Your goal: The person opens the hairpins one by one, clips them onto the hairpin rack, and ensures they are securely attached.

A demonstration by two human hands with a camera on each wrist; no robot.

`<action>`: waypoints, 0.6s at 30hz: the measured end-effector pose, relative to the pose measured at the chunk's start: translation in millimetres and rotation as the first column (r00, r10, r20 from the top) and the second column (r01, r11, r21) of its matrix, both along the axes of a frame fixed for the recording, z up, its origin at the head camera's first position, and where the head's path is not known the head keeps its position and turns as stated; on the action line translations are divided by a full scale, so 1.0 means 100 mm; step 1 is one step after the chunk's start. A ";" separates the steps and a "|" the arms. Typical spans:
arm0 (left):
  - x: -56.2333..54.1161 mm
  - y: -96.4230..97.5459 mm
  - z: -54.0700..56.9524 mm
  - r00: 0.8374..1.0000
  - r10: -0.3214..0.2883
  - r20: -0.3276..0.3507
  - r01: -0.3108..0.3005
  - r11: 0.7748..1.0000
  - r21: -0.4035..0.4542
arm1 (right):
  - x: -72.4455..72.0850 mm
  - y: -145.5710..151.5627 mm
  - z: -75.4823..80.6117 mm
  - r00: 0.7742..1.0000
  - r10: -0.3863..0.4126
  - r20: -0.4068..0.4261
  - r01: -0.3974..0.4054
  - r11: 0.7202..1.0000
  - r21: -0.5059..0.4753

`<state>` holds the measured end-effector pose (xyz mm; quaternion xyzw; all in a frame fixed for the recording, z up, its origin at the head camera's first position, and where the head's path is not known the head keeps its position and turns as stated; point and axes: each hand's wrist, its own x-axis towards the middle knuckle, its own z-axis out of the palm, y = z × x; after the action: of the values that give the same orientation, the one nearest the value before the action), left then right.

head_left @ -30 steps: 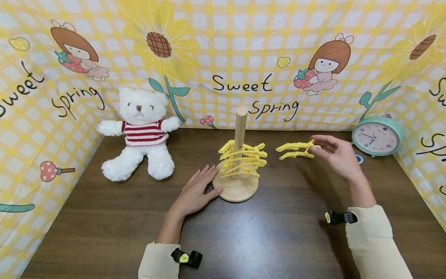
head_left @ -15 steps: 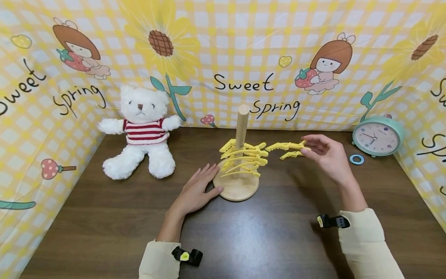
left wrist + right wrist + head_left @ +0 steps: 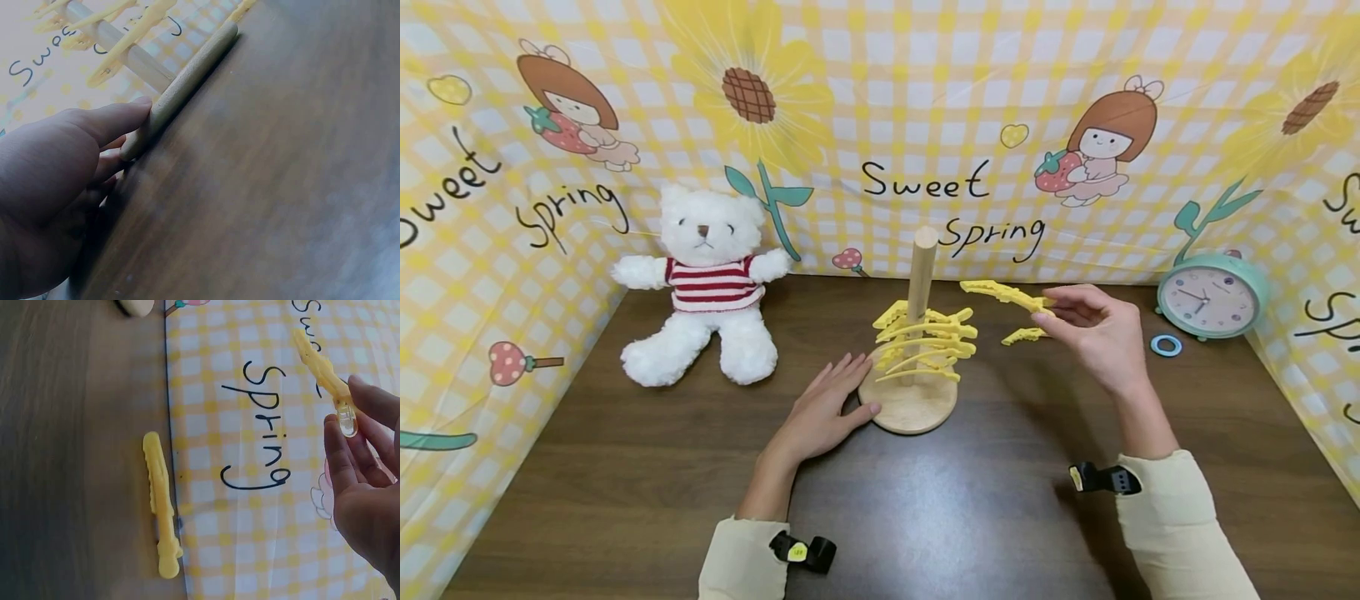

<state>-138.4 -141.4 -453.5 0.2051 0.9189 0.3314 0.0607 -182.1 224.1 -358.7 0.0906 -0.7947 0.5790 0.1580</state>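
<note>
My right hand (image 3: 1093, 337) pinches the end of a yellow alligator hair clip (image 3: 1000, 292) between thumb and fingers, up in the air right of the wooden post (image 3: 922, 275). Its jaws look closed and point left, apart from the post. Below it, a second hair clip (image 3: 161, 506) lies on the table, partly covered by the hand in the head view. Several yellow hair clips (image 3: 925, 346) are clamped across the post, one above another. My left hand (image 3: 823, 408) rests on the table, its straight fingers and thumb touching the rim of the round wooden base (image 3: 917, 417).
A white teddy bear (image 3: 707, 267) in a striped shirt sits at the back left. At the back right stand a green alarm clock (image 3: 1210, 296) and a small blue ring (image 3: 1166, 345). Patterned cloth (image 3: 880, 100) walls the brown table (image 3: 940, 517) behind and at both sides.
My right hand has moved left and lifted its hair clip away from the other one, tilting the clip's tip upward. The left hand stays at the base.
</note>
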 end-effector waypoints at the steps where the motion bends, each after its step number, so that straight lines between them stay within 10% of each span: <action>1: 0.00 0.00 0.00 1.000 0.000 0.001 0.000 1.000 0.000 | 0.00 -0.02 0.01 1.000 -0.003 -0.014 0.003 1.000 -0.011; 18: 0.00 0.00 -0.01 1.000 0.003 -0.003 -0.003 1.000 0.002 | 0.08 -0.26 0.33 0.963 0.046 -0.265 -0.146 0.918 -0.369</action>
<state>-138.2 -141.7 -454.3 0.2043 0.9191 0.3319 0.0586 -174.5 198.4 -325.6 0.1696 -0.6335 0.7147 0.2431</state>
